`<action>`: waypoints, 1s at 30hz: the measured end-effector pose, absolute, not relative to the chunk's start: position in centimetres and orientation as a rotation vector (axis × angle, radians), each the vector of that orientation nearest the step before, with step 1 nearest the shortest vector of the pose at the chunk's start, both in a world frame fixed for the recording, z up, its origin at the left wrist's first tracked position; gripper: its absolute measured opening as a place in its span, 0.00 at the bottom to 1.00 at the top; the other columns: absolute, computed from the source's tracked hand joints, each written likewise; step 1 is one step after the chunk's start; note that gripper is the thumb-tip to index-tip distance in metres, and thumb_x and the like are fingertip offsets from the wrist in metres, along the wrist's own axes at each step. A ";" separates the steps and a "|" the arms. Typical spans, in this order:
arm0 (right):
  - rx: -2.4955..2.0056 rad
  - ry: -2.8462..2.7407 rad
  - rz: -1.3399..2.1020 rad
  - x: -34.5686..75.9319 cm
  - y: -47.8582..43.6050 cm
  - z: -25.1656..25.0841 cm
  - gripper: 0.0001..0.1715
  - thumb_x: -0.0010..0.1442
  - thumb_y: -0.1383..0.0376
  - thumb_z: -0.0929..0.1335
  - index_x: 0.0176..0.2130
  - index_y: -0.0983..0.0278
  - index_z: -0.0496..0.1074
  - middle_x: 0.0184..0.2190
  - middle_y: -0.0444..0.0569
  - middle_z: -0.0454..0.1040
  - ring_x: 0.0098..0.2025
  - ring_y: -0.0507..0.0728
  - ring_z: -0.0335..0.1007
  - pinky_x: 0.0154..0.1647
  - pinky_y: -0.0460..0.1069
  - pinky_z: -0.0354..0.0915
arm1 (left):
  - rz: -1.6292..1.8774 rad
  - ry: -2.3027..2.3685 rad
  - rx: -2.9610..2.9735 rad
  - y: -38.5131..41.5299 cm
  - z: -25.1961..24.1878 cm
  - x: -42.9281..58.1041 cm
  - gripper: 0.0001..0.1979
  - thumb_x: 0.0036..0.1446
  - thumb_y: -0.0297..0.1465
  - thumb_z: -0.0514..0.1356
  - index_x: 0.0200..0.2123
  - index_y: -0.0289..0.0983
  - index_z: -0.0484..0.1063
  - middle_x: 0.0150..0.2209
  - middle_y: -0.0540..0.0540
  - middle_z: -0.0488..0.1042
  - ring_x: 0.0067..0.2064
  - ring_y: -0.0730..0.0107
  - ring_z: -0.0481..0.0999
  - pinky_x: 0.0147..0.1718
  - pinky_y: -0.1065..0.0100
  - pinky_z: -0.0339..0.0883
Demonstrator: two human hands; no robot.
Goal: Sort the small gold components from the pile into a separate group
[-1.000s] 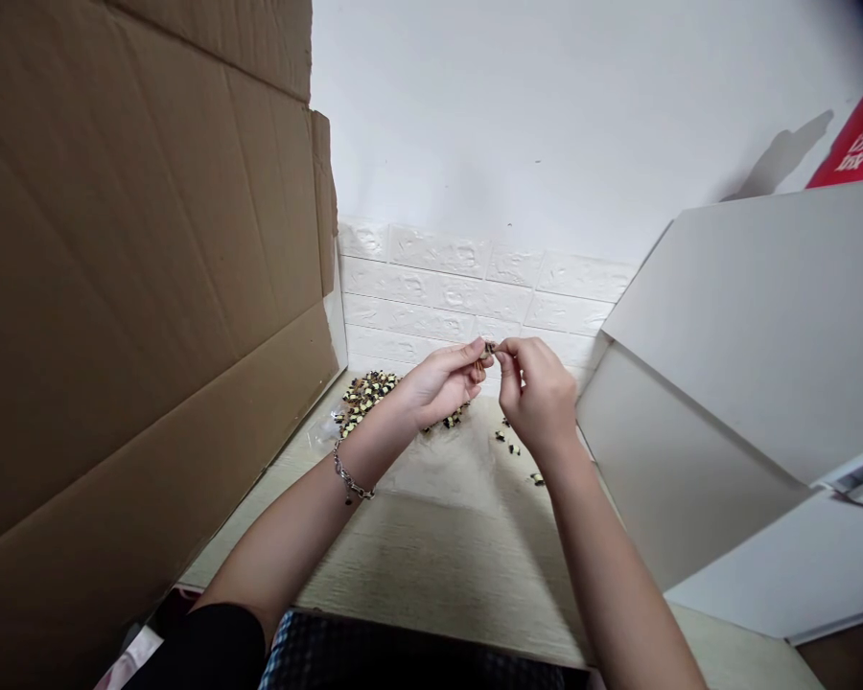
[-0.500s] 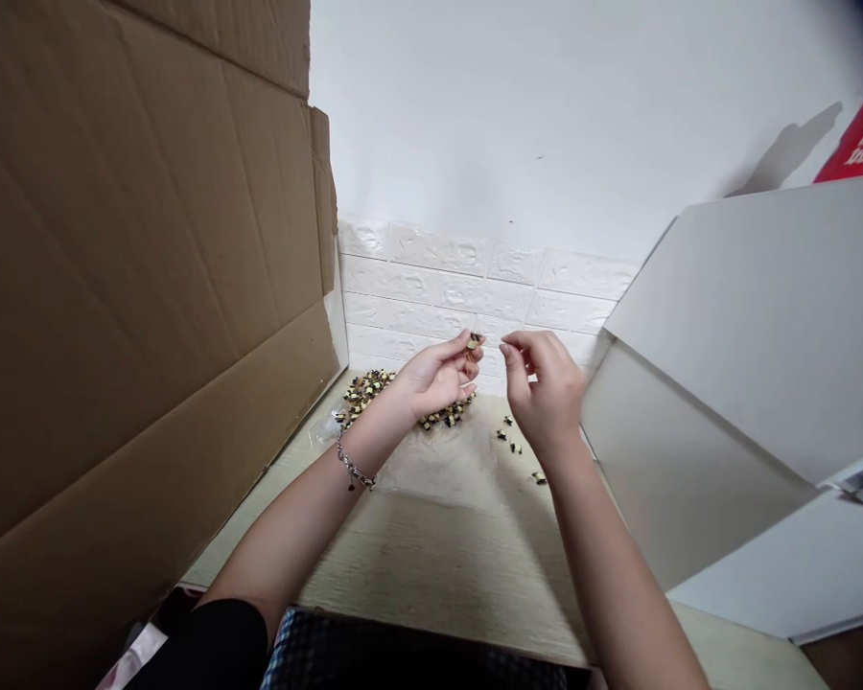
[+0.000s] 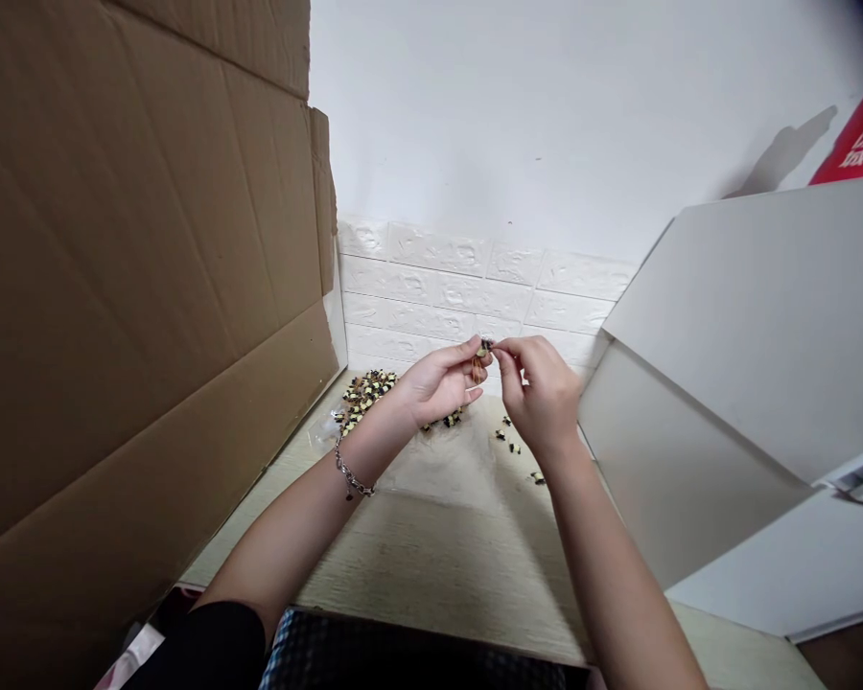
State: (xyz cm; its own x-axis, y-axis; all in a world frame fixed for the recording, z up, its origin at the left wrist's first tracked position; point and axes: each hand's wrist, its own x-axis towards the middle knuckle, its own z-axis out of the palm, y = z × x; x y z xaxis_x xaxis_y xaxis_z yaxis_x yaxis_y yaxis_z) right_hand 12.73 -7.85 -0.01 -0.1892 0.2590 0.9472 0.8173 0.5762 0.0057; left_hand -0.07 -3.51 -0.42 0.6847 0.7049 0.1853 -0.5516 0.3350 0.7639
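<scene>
My left hand (image 3: 442,383) pinches a small transformer (image 3: 484,347) between thumb and fingertips, raised above the table. It has a black body, yellow wrapping and thin copper-coloured wires hanging below it. My right hand (image 3: 539,388) meets it from the right, thumb and forefinger closed at its edge; the exact bit they grip is too small to make out. Behind and below my left hand lies a heap of similar small transformers (image 3: 370,388), partly hidden by my wrist. Several single transformers (image 3: 514,448) lie on the table near my right forearm.
A clear plastic bag (image 3: 431,474) lies flat under the heap on the pale wooden table (image 3: 431,565). A tall cardboard sheet (image 3: 151,287) walls off the left side. White panels (image 3: 748,335) stand at the right, and a white brick-patterned wall (image 3: 438,254) closes the back.
My right hand has moved left and its closed fingertips now touch the transformer. My left hand has shifted slightly right, with the transformer still in its fingers.
</scene>
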 end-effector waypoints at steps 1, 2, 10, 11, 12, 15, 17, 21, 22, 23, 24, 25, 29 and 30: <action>-0.887 -1.733 -0.659 12.7 -7.8 0.0 0.08 0.57 0.69 0.59 0.33 0.62 0.65 0.28 0.47 0.69 0.32 0.52 0.64 0.31 0.48 0.60 | 0.831 0.199 0.916 -3.7 -0.4 0.0 0.09 0.50 0.35 0.58 0.27 0.35 0.67 0.26 0.51 0.67 0.27 0.80 0.64 0.30 0.72 0.56; -0.880 -1.731 -0.663 12.8 -7.8 0.0 0.07 0.57 0.69 0.58 0.33 0.63 0.65 0.28 0.47 0.69 0.32 0.52 0.63 0.31 0.48 0.60 | 0.835 0.206 0.916 -3.8 -0.3 0.1 0.09 0.50 0.36 0.58 0.28 0.35 0.68 0.26 0.51 0.67 0.27 0.80 0.64 0.30 0.72 0.56; -0.894 -1.714 -0.615 12.5 -8.0 0.1 0.07 0.57 0.69 0.58 0.32 0.63 0.63 0.26 0.46 0.67 0.30 0.52 0.63 0.29 0.47 0.59 | 0.815 0.197 0.873 -4.3 -0.2 0.5 0.12 0.50 0.38 0.57 0.26 0.34 0.67 0.24 0.52 0.66 0.26 0.80 0.64 0.32 0.72 0.57; -0.901 -1.715 -0.614 12.5 -8.0 0.1 0.07 0.57 0.69 0.58 0.32 0.63 0.63 0.26 0.46 0.66 0.31 0.52 0.63 0.29 0.47 0.59 | 0.817 0.202 0.872 -4.3 -0.2 0.5 0.12 0.50 0.38 0.57 0.26 0.34 0.67 0.24 0.52 0.65 0.26 0.80 0.64 0.32 0.71 0.57; -0.907 -1.717 -0.618 12.5 -8.0 0.1 0.07 0.57 0.68 0.58 0.33 0.63 0.63 0.27 0.47 0.66 0.31 0.52 0.63 0.29 0.47 0.59 | 0.819 0.205 0.872 -4.3 -0.2 0.5 0.12 0.50 0.38 0.57 0.26 0.34 0.67 0.23 0.52 0.65 0.26 0.80 0.64 0.32 0.71 0.56; -0.920 -1.730 -0.646 12.4 -8.0 0.2 0.08 0.58 0.68 0.57 0.34 0.62 0.63 0.28 0.47 0.66 0.32 0.52 0.62 0.30 0.47 0.59 | 0.822 0.203 0.870 -4.4 -0.1 0.6 0.11 0.50 0.37 0.58 0.26 0.35 0.67 0.23 0.53 0.65 0.26 0.80 0.64 0.32 0.71 0.56; -0.923 -1.735 -0.655 12.4 -8.1 0.2 0.08 0.58 0.68 0.57 0.35 0.62 0.63 0.28 0.47 0.66 0.32 0.52 0.62 0.30 0.47 0.59 | 0.825 0.198 0.871 -4.4 -0.2 0.6 0.10 0.49 0.37 0.58 0.26 0.35 0.67 0.23 0.53 0.65 0.26 0.80 0.64 0.32 0.71 0.56; -0.920 -1.735 -0.657 12.5 -8.1 0.3 0.08 0.58 0.68 0.57 0.34 0.62 0.64 0.27 0.46 0.66 0.31 0.52 0.63 0.31 0.47 0.59 | 0.837 0.205 0.911 -4.4 -0.3 0.6 0.10 0.48 0.37 0.59 0.27 0.35 0.67 0.24 0.52 0.65 0.27 0.79 0.64 0.32 0.71 0.56; -0.915 -1.741 -0.662 12.5 -8.1 0.3 0.08 0.58 0.68 0.57 0.34 0.62 0.64 0.27 0.46 0.66 0.31 0.51 0.63 0.31 0.47 0.59 | 0.843 0.209 0.921 -4.4 -0.3 0.6 0.10 0.48 0.37 0.59 0.27 0.35 0.67 0.24 0.52 0.65 0.27 0.79 0.64 0.32 0.71 0.56; -0.908 -1.748 -0.670 12.5 -8.1 0.3 0.08 0.58 0.69 0.58 0.34 0.63 0.64 0.27 0.46 0.66 0.32 0.51 0.63 0.32 0.47 0.59 | 0.849 0.212 0.930 -4.4 -0.3 0.6 0.10 0.48 0.37 0.60 0.27 0.35 0.67 0.25 0.52 0.65 0.27 0.79 0.64 0.32 0.71 0.56; -0.901 -1.756 -0.678 12.6 -8.0 0.3 0.08 0.58 0.69 0.57 0.34 0.63 0.64 0.27 0.46 0.67 0.32 0.51 0.63 0.33 0.47 0.60 | 0.855 0.216 0.937 -4.3 -0.3 0.5 0.10 0.48 0.37 0.60 0.27 0.35 0.67 0.25 0.52 0.66 0.27 0.79 0.64 0.31 0.71 0.56; -0.894 -1.764 -0.683 12.6 -8.0 0.3 0.08 0.58 0.69 0.57 0.34 0.63 0.64 0.27 0.47 0.67 0.32 0.51 0.63 0.33 0.47 0.60 | 0.863 0.221 0.944 -4.3 -0.3 0.5 0.10 0.48 0.37 0.60 0.27 0.35 0.67 0.25 0.52 0.66 0.27 0.79 0.63 0.31 0.72 0.56; -0.882 -1.778 -0.684 12.7 -7.8 0.3 0.08 0.58 0.70 0.58 0.34 0.64 0.64 0.27 0.47 0.67 0.32 0.51 0.63 0.34 0.46 0.60 | 0.904 0.231 0.968 -4.1 -0.3 0.4 0.09 0.47 0.35 0.60 0.27 0.35 0.67 0.25 0.53 0.64 0.27 0.81 0.62 0.29 0.74 0.54; -0.882 -1.778 -0.679 12.7 -7.7 0.3 0.08 0.58 0.70 0.58 0.34 0.64 0.65 0.27 0.47 0.67 0.32 0.51 0.63 0.34 0.46 0.60 | 0.915 0.230 0.973 -4.0 -0.3 0.4 0.09 0.47 0.35 0.61 0.27 0.35 0.67 0.24 0.53 0.64 0.26 0.82 0.62 0.29 0.75 0.54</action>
